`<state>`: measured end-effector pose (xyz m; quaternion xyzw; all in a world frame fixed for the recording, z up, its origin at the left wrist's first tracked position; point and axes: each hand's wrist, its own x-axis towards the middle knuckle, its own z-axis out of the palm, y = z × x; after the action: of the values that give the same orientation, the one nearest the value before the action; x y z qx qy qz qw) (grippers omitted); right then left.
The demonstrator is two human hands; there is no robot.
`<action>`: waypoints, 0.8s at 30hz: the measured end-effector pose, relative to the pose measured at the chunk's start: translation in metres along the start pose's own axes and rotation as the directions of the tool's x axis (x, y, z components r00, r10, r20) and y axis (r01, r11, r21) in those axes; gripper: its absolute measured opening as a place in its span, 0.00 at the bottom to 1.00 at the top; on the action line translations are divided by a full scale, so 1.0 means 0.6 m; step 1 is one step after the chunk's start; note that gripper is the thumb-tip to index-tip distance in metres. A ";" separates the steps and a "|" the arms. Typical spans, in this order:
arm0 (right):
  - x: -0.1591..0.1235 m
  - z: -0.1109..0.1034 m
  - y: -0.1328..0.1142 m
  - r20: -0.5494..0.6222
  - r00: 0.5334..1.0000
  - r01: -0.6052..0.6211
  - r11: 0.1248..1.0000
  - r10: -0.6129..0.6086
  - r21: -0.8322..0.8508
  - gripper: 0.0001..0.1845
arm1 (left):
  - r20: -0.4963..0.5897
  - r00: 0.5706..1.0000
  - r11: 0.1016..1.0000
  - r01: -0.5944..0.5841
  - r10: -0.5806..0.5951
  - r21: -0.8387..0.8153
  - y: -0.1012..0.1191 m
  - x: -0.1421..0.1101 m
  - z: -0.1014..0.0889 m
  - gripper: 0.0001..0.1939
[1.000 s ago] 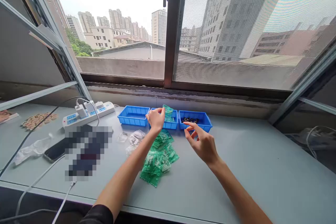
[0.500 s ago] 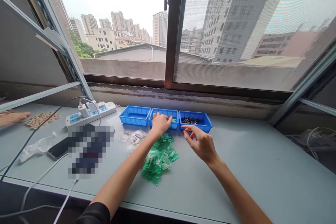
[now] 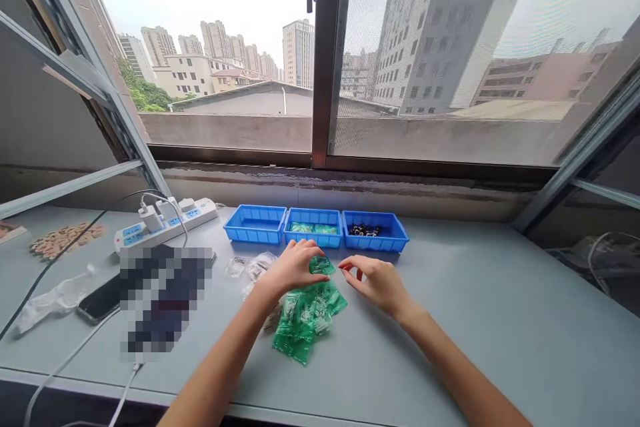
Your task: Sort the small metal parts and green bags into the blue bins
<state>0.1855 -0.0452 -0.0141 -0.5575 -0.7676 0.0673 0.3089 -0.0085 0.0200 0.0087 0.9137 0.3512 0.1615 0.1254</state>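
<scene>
My left hand [image 3: 293, 268] is over the upper part of a pile of green plastic packets [image 3: 305, 320]. Its thumb and fingers are apart, around the top packets without a clear grip. To the right of the pile, my right hand [image 3: 377, 282] hovers with curled fingers. A small gap shows between its thumb and index finger, and nothing is visible in it. Behind the hands stands a middle blue bin [image 3: 313, 238] with green packets [image 3: 314, 228] lying flat inside. The right blue bin [image 3: 383, 241] holds small black and gold-coloured pieces [image 3: 363, 230].
The left blue bin [image 3: 255, 233] shows a bare floor. Clear plastic packets [image 3: 260, 265] lie beside my left forearm. Further left are a power strip [image 3: 167, 223] with plugs and cables, a phone [image 3: 97, 297], crumpled white plastic [image 3: 55, 299] and small tan pieces [image 3: 65, 240]. A window is behind.
My left hand has carried a green packet into the middle bin, let go, and come back to the pile. My right hand has shifted slightly down toward the pile. Another person's hand at far left has gone.
</scene>
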 end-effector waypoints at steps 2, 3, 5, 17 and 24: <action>0.000 -0.002 0.005 -0.001 1.000 -0.031 1.000 0.031 0.007 0.11 | 0.022 1.000 1.000 0.000 0.000 0.001 -0.001 0.001 0.001 0.11; 0.001 -0.005 0.009 -0.012 0.999 -0.050 0.999 0.050 0.011 0.11 | 0.031 1.000 1.000 0.001 0.000 -0.001 -0.001 0.002 0.001 0.11; 0.001 -0.010 0.015 -0.046 0.995 -0.087 0.996 0.088 0.014 0.11 | 0.051 0.999 1.000 0.009 -0.008 -0.020 0.000 0.004 -0.002 0.13; -0.001 -0.012 0.011 -0.059 0.988 -0.140 0.987 0.145 0.073 0.11 | -0.131 0.991 1.000 0.005 -0.005 0.001 -0.003 0.013 0.001 0.10; 0.013 -0.004 0.021 0.007 0.948 -0.282 0.832 0.317 0.478 0.23 | -0.377 0.895 0.825 -0.017 -0.240 -0.565 0.029 0.021 0.000 0.15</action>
<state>0.1956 -0.0344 -0.0144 -0.5805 -0.6191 0.2800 0.4486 0.0106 0.0161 0.0172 0.7557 0.3619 0.4469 0.3134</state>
